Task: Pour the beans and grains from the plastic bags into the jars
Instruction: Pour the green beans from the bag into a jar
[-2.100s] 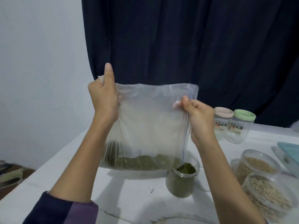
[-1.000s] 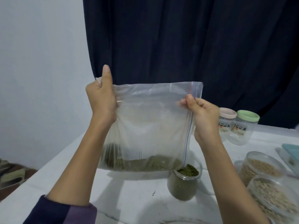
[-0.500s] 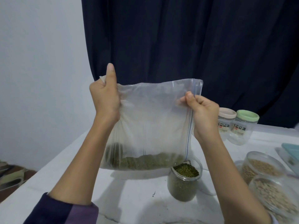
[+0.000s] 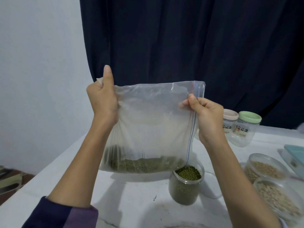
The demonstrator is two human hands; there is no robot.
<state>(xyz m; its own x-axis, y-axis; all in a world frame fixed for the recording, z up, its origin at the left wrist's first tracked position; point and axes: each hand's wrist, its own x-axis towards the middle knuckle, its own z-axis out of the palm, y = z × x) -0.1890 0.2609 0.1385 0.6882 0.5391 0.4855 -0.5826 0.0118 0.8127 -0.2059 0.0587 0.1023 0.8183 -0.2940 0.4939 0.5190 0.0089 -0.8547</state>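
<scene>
Hands hold our clear plastic zip bag (image 4: pixel 153 129) up: left hand (image 4: pixel 102 100) grips one top corner, right hand (image 4: pixel 206 112) pinches the zip edge. Green beans (image 4: pixel 144 166) sit low, beside the full round plastic jar (image 4: pixel 186 183), nearer our right hand.

Little differs from the earlier pictures. The right hand (image 4: pixel 208 116) now pinches the plastic bag (image 4: pixel 153 124) closer to its zip edge than two seconds ago, so the blue zip line runs right beside that grip, and the bag's top stretches flatter and wider between the two grips. The left hand (image 4: pixel 102 99) sits slightly higher than a second ago, thumb up. The green beans (image 4: pixel 144 166) under the left grip lie in a more level band along the bag's lower edge.
</scene>
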